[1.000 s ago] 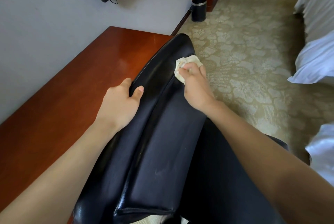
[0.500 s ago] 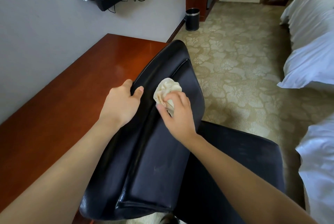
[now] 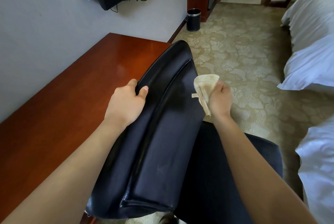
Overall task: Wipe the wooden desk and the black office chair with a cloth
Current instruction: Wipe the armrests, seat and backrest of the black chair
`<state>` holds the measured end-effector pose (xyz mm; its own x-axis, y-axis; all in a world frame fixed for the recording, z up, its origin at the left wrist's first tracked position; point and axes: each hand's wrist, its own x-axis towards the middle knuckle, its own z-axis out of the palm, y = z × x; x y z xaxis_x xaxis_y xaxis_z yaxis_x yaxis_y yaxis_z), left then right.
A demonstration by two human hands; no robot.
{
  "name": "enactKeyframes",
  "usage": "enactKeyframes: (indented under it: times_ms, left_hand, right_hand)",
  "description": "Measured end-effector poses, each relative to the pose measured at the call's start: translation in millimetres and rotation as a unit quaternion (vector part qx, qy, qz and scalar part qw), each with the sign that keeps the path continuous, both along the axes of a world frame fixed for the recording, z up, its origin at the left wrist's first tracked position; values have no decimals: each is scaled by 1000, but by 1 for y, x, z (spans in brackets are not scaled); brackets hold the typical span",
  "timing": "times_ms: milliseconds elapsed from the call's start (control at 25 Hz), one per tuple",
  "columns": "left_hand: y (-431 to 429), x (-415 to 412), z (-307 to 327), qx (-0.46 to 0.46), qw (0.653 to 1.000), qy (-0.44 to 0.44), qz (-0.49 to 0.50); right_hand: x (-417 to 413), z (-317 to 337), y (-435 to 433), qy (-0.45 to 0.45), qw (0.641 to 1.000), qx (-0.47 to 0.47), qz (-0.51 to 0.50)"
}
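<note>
In the right hand [image 3: 220, 99], fingers curled, the cream cloth [image 3: 205, 86] is gripped and held at the right edge of the backrest of the black office chair [image 3: 162, 142], at three o'clock. The backrest's upper left edge is clasped by the left hand [image 3: 126, 105], thumb laid on the face in view. The wooden desk [image 3: 63, 111] is seen just beside the chair at nine o'clock, a black bin [image 3: 193, 19] at twelve o'clock
</note>
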<state>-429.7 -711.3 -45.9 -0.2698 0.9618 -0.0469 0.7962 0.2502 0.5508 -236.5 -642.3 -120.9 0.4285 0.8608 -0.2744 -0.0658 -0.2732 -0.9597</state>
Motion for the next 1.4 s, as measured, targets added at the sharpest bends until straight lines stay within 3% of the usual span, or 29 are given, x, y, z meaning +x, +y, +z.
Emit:
enactKeyframes:
  times_ms: [40,120,200,280,360,480,560,680,760,840,960,1120,1400]
  left_hand:
    - [0,0,0,1,1000,2,-1]
    - [1,0,0,2,1000,4,-3]
    - [0,0,1,0,1000,-2,-2]
    - [-1,0,1,-2,1000,-7,0]
    - [-1,1,1,-4,1000,-7,2]
    - [1,1,0,-5,1000,-7,2]
    - [1,0,1,-8,1000,-11,2]
    - [-2,1,4,-11,1000,-15,4]
    - [-1,1,3,-9,1000,-10,5]
    - [0,0,1,-9,1000,-6,4]
    - [2,-3,-3,-7,1000,-8,14]
    - [4,-5,-5,-5,1000,-18,20]
    - [6,-7,-6,-2,999,-35,16]
  right_hand:
    - [6,-2,4,47,999,-25,-1]
    - [18,-6,13,225,972,-72,11]
    - [28,-11,16,424,900,-91,40]
    - [31,-17,17,541,833,-69,93]
    - [28,-20,15,594,792,-22,141]
    - [23,-19,17,597,785,26,166]
    - [21,-19,20,553,814,30,175]
    - [20,-13,36,406,899,-2,163]
    - [20,-5,54,224,963,18,148]
    - [18,2,73,-8,983,58,176]
    - [10,6,98,-207,948,91,222]
    - [-8,-5,115,-320,902,98,271]
    - [-1,-22,113,-490,783,170,342]
